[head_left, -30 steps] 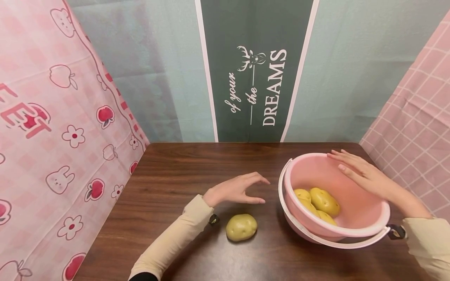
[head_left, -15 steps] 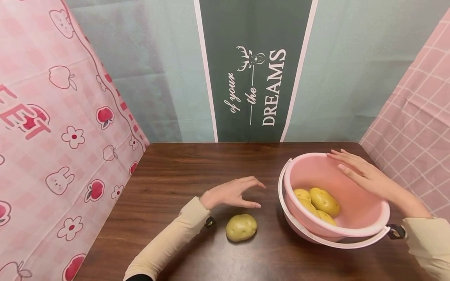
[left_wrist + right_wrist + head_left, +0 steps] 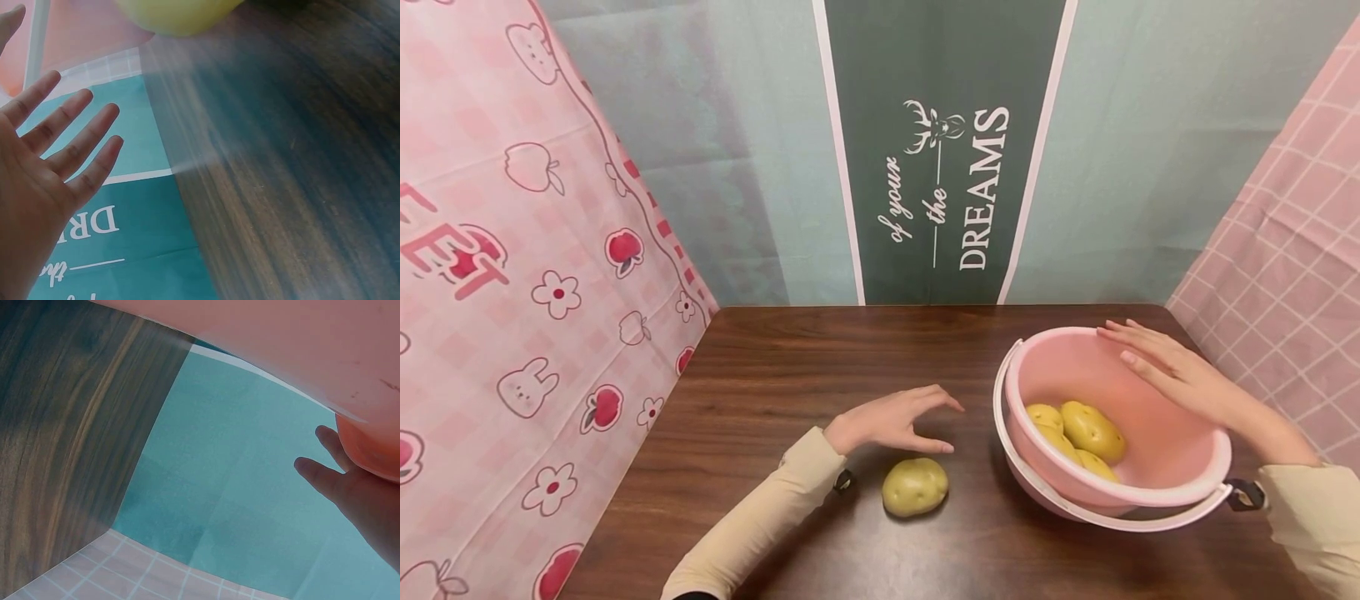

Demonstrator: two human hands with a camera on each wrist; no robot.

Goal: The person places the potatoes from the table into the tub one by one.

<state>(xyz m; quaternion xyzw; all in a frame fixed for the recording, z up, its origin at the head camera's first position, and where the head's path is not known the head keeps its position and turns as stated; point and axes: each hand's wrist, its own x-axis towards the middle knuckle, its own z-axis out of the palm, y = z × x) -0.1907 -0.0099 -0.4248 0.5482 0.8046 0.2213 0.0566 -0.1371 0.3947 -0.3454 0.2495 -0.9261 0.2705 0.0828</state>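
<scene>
On the table lies one yellow-green potato [image 3: 915,487], just in front of my left hand [image 3: 895,421]. That hand hovers with thumb and fingers spread apart, holding nothing; in the left wrist view its fingers [image 3: 94,137] fan out, and part of the potato [image 3: 178,14] shows at the top edge. To the right stands a pink bucket [image 3: 1180,433], tilted toward me, with several yellow potatoes [image 3: 1092,429] inside. My right hand [image 3: 1180,375] rests on the bucket's far right rim, fingers extended. The right wrist view shows the bucket's wall [image 3: 300,350] and two fingertips past its rim.
A white handle [image 3: 1150,523] hangs around the bucket's near side. The dark wood table [image 3: 775,367] ends at a green-and-grey printed cloth [image 3: 737,167] behind. Pink patterned cloths stand on the left [image 3: 572,350] and right [image 3: 1285,275].
My left hand has moved slightly left and down toward me, closer to the single potato. My right hand, the bucket and the potatoes have stayed in place.
</scene>
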